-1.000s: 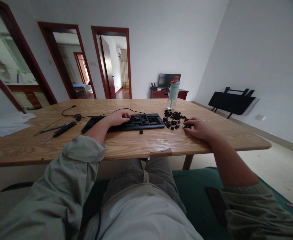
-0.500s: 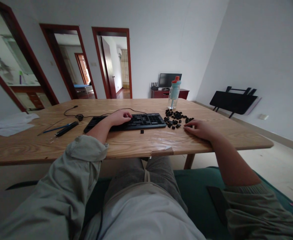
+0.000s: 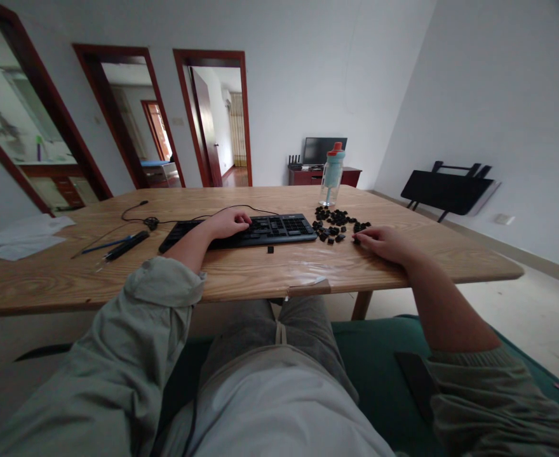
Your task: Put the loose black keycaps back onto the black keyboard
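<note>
The right hand's (image 3: 383, 242) thumb and forefinger are drawn together at the edge of the loose keycaps (image 3: 337, 218). A dark speck shows at the tips, but whether the grip pinches a keycap I cannot tell. Its heel rests on the counter (image 3: 222, 279), probably to steady fine finger work. The heap spreads from ten to eleven o'clock of that hand, presumably kept there for easy reach.

At nine o'clock lies the black keyboard (image 3: 286, 230), long side towards the person, likely so all its rows can be reached. The left hand (image 3: 227, 223) lies over its middle with fingers curled down, perhaps bracing it; what is under them is hidden. One single keycap (image 3: 270, 249) sits apart, at about four o'clock of that hand.

Farther out, the bottle (image 3: 333, 171) stands upright at twelve o'clock of the heap, and a black-handled tool (image 3: 127, 245) lies at eight o'clock of the keyboard, both seemingly set aside to leave working room.
</note>
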`<state>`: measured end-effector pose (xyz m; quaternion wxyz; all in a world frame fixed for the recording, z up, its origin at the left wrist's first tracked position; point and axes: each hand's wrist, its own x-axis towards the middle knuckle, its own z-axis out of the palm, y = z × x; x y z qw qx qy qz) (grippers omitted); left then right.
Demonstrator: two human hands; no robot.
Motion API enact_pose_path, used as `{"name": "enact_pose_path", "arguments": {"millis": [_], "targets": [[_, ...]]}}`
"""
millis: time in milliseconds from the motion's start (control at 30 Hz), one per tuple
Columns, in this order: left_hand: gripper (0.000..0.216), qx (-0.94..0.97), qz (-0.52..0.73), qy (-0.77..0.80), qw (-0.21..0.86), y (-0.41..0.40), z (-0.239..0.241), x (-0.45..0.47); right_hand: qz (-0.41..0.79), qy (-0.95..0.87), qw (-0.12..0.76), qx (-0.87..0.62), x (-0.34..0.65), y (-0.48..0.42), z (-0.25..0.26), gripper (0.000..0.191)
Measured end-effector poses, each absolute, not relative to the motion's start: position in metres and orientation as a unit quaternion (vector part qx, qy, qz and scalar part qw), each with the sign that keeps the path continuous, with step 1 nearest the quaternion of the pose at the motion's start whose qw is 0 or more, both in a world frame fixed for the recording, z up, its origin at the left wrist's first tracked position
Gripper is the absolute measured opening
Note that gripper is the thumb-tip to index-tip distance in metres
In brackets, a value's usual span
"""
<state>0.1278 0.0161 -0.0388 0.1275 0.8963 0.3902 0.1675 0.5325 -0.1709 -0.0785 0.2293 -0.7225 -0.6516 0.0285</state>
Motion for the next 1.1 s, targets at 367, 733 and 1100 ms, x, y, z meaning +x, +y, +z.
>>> {"name": "enact_pose_path", "arguments": {"millis": [367,733,1100], "targets": [[0.034,0.894,0.167,0.395,0.132,0.013,-0.038,0.128,0.016,-0.643,0.228,-0.731,0.534,-0.169,-0.08,0.041],[0.035,0.895,0.163,0.395,0.131,0.013,-0.037,0.128,0.022,-0.658,0.262,-0.706,0.532,-0.17,-0.081,0.036],[0.037,0.896,0.163,0.392,0.133,0.016,-0.038,0.127,0.004,-0.715,0.261,-0.648,0.529,-0.161,-0.086,0.035]]}}
